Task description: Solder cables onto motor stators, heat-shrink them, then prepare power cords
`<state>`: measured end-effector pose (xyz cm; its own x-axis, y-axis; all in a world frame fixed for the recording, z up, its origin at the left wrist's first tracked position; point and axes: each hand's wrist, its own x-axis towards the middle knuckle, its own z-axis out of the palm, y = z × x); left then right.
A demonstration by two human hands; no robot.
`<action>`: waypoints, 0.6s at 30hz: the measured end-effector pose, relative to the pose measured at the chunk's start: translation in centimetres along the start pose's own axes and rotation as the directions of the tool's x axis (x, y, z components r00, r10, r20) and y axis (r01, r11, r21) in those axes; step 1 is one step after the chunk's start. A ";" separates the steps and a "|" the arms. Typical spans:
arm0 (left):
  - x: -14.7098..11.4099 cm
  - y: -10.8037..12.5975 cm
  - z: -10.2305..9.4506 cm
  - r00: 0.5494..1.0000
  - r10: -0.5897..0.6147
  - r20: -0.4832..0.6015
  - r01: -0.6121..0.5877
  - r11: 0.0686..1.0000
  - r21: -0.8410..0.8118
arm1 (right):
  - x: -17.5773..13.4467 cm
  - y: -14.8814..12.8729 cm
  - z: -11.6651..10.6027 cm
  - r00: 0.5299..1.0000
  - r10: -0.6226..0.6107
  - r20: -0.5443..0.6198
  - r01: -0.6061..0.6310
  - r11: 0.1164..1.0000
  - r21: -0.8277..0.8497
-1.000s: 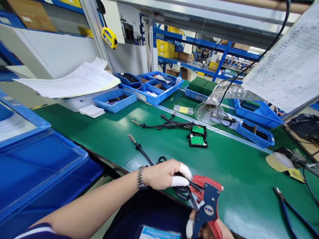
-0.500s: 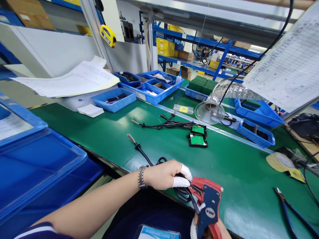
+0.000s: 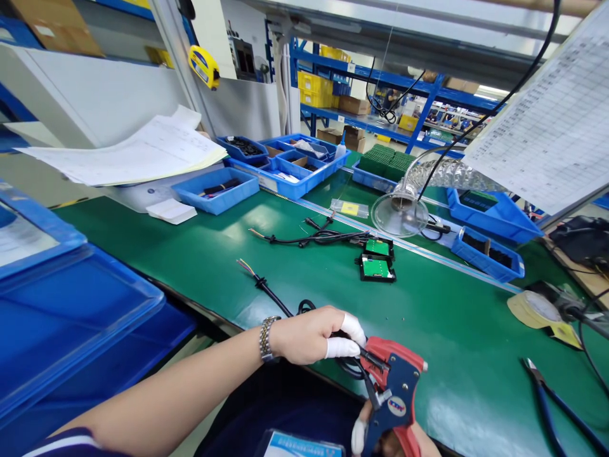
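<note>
My left hand (image 3: 311, 334), with white finger cots on thumb and finger, pinches a black cable (image 3: 272, 294) close to the jaws of a red and dark-blue wire stripper (image 3: 400, 381). The cable's far end, with bare coloured wires, lies on the green bench to the left, and a loop of it hangs below the hand. Around the stripper's handles is my right hand (image 3: 360, 433), partly hidden by the tool and cut by the lower edge. The cable's tip sits at the jaws; whether they bite on it I cannot tell.
Diagonal cutters (image 3: 540, 381) lie at the right. Two black housings with green boards (image 3: 377, 268) and more black cables (image 3: 318, 237) lie mid-bench. Blue parts bins (image 3: 304, 189), a magnifier-like clear disc (image 3: 400, 216) and tape (image 3: 535, 309) stand farther off.
The stripper has shifted slightly left and down. My right hand's fingers at the handle have moved a little left, farther out from the tool. My left hand keeps its pinch.
</note>
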<state>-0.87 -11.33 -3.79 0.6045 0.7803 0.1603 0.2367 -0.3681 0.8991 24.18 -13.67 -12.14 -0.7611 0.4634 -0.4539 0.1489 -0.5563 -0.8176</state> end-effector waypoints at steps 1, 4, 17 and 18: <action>0.0 0.1 0.0 1.000 0.005 0.001 -0.005 1.000 -0.008 | 0.3 0.0 0.0 0.999 0.040 0.011 -0.040 0.999 0.022; 0.0 0.3 -0.1 1.000 0.009 -0.002 -0.009 1.000 -0.021 | 0.6 -0.4 -0.1 0.997 0.069 0.044 -0.071 0.997 0.038; 0.0 0.2 -0.3 1.000 0.006 0.019 -0.006 1.000 -0.016 | -1.4 -2.7 1.0 0.999 -0.038 0.020 0.039 0.997 -0.061; -0.1 0.1 -0.3 1.000 0.004 0.018 -0.004 1.000 -0.016 | -1.7 -2.8 1.0 0.998 -0.064 -0.010 0.063 0.994 -0.085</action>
<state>-1.08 -11.28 -3.56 0.6192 0.7694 0.1567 0.2223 -0.3632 0.9048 24.46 -13.60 -8.76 -0.7628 0.5046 -0.4044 0.1539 -0.4657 -0.8714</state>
